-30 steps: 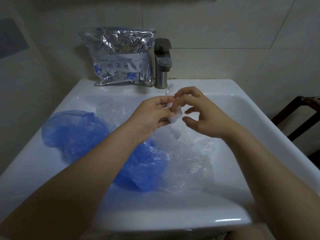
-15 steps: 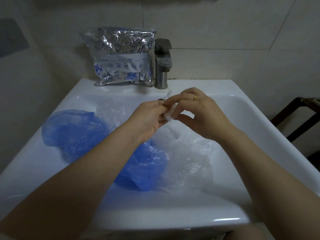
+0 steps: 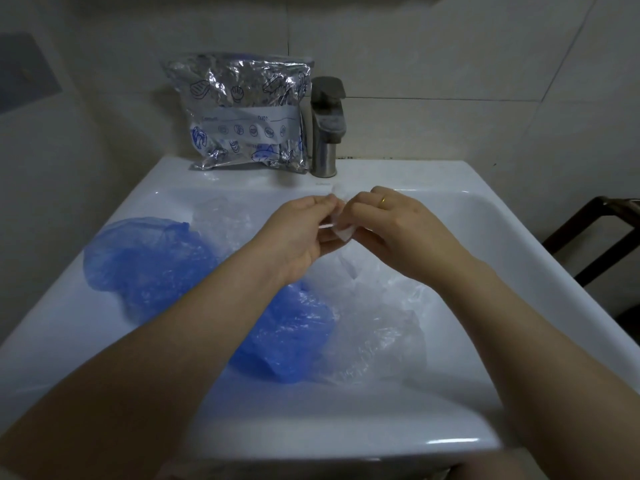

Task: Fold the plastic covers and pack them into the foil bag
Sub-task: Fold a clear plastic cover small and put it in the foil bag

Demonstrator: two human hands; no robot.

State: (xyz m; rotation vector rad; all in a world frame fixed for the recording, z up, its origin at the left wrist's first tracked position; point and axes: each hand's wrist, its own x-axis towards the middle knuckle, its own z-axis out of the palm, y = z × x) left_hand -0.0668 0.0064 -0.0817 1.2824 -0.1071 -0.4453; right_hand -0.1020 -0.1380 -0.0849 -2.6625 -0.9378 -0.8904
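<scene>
Over the middle of the white sink (image 3: 519,271), my left hand (image 3: 304,233) and my right hand (image 3: 391,226) meet fingertip to fingertip. Between them they pinch a small folded clear plastic cover (image 3: 343,232), mostly hidden by the fingers. Below the hands lie loose covers in the basin: a blue cover (image 3: 149,258) at the left, another blue cover (image 3: 287,337) in the middle, and a crumpled clear cover (image 3: 377,330) at the right. More clear plastic (image 3: 225,220) lies behind the blue one. The silver foil bag (image 3: 242,112) stands upright against the wall at the sink's back edge.
A metal faucet (image 3: 327,126) stands right of the foil bag on the sink's back ledge. Tiled walls close in behind and at the left. A dark wooden frame (image 3: 595,237) stands beyond the sink's right rim.
My right hand's fingers have closed in over the small folded cover, and both hands have drawn tighter together around it. The loose covers and foil bag have not moved.
</scene>
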